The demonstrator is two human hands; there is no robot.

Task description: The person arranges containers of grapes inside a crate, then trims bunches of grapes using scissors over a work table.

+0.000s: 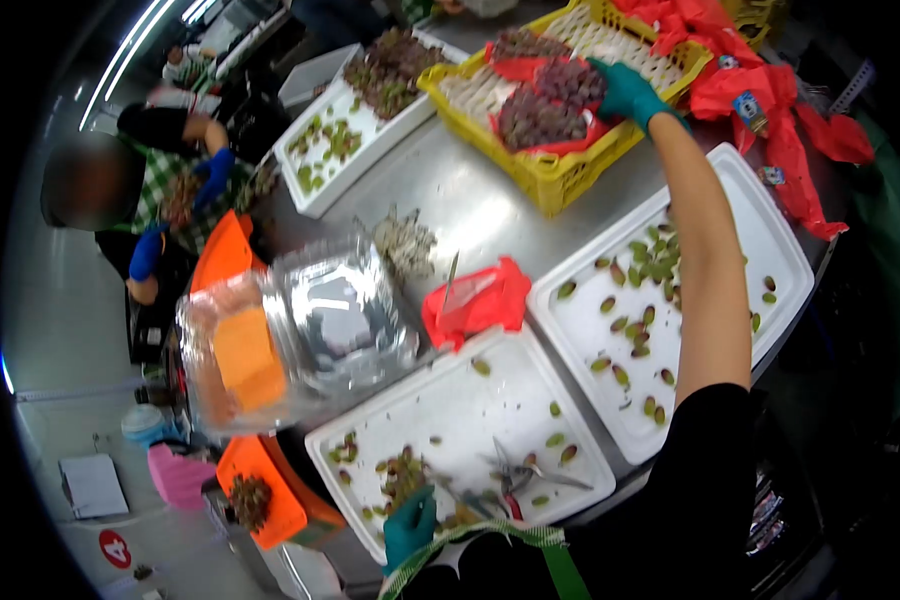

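Note:
My right hand [630, 95], in a teal glove, reaches into the yellow crate [550, 185]. Its fingers curl round the edge of a dark grape bunch [573, 82] lying on red wrapping. Another dark bunch [530, 122] sits beside it. Low in the view, my left hand [408, 528], also gloved in teal, is closed at a small green-brown grape cluster [404, 474] over the near white tray [580, 445]; its fingertips are partly hidden. Pruning shears [515, 472] with red on their handles lie open in that tray among loose grapes.
A second white tray [555, 300] with loose grapes stands on the right. Clear plastic boxes [345, 310], red wrapping [480, 300] and orange bins [260, 490] are at left. Across the metal table, a co-worker in blue gloves [213, 175] holds grapes near another white tray [315, 200].

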